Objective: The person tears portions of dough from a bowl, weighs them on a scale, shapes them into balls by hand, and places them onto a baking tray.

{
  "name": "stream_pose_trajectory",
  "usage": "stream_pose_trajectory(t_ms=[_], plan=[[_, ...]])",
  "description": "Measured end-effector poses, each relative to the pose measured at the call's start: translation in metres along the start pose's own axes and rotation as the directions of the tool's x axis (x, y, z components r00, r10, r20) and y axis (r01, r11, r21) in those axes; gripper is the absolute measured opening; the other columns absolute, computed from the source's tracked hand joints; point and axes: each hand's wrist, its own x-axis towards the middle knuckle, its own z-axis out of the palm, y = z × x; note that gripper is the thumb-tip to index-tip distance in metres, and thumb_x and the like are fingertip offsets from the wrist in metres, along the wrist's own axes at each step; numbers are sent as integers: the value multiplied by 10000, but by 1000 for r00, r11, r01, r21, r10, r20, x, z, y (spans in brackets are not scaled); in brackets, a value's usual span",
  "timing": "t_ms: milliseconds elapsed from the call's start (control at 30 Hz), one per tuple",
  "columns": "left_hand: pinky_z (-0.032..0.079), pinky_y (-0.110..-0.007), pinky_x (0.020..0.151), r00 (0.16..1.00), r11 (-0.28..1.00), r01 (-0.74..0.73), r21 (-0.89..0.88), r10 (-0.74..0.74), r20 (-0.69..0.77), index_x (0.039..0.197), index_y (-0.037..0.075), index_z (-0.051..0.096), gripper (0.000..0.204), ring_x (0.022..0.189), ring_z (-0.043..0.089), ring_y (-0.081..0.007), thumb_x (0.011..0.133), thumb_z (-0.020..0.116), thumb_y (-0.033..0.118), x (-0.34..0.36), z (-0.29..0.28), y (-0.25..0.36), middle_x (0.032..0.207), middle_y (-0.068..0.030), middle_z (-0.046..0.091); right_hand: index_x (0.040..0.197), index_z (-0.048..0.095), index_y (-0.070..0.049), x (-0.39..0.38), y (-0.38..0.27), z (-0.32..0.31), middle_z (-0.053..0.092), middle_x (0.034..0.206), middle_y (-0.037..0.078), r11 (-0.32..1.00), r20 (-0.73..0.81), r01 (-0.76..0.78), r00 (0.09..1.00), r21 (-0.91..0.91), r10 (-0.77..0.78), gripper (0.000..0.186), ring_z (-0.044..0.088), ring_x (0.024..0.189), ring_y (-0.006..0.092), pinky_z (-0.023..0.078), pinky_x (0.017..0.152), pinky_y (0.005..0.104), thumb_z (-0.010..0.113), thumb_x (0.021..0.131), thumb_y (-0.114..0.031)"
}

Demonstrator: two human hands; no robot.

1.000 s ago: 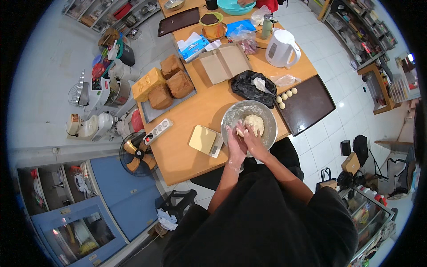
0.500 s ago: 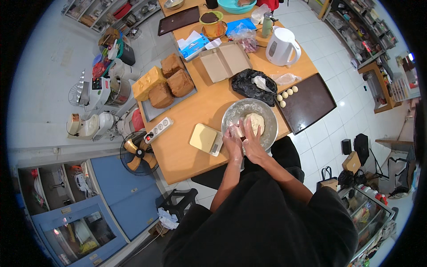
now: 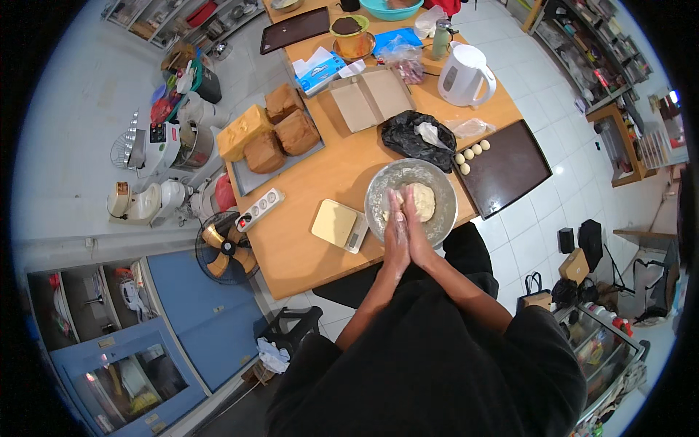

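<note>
A metal mixing bowl (image 3: 376, 183) dusted with flour stands at the table's near edge. In its right half lies a large pale lump of dough (image 3: 424, 203). My left hand (image 3: 396, 234) and my right hand (image 3: 416, 231) meet palm to palm over the bowl, fingers stretched forward and floury. Between the palms is a small piece of dough (image 3: 400, 197), mostly hidden. A kitchen scale (image 3: 334, 223) with a pale yellow platform sits just left of the bowl. Several small dough balls (image 3: 466, 157) rest along the left side of a dark baking tray (image 3: 514, 169).
Behind the bowl is a black plastic bag (image 3: 409, 138), with an open cardboard box (image 3: 370, 98) beyond. Brown loaves (image 3: 264, 152) fill a tray (image 3: 282, 169) at left, near a power strip (image 3: 260, 210). A white kettle (image 3: 466, 76) stands at the far right.
My hands have come closer together, palms now pressing flat with the fingers straighter. The small piece of dough is more hidden between them. The view has shifted slightly.
</note>
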Motion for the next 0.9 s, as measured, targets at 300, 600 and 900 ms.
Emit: stream_pose_trajectory(t_ms=[300,600,900], plan=[[386,-402,993,934,908,129,-398,-246,-259,1248,-13,451,503,1123,493,-208,1018,322,415,-8,-5,-15,1166,-126,540,1473,-161,-92,11,-23,-12,350,1472,159,999,56,-3,998,39,1,697,307,1373,287,179,1126,365,226,1007,-437],[417,-323,956,931,827,266,-495,-353,-90,1344,-8,402,499,1171,476,-174,990,464,338,11,-7,-17,1302,-148,470,1486,-79,-48,-8,3,-4,154,1521,253,949,108,-82,987,-303,120,686,131,1429,348,-13,1117,549,226,1004,-429],[465,-305,597,884,904,423,63,-396,-247,886,-15,644,530,666,575,-130,988,412,450,22,1,-5,792,-69,636,1465,-97,4,-12,25,-23,-20,1535,261,817,202,99,979,-569,22,830,47,1440,347,-166,1065,591,248,938,-536]])
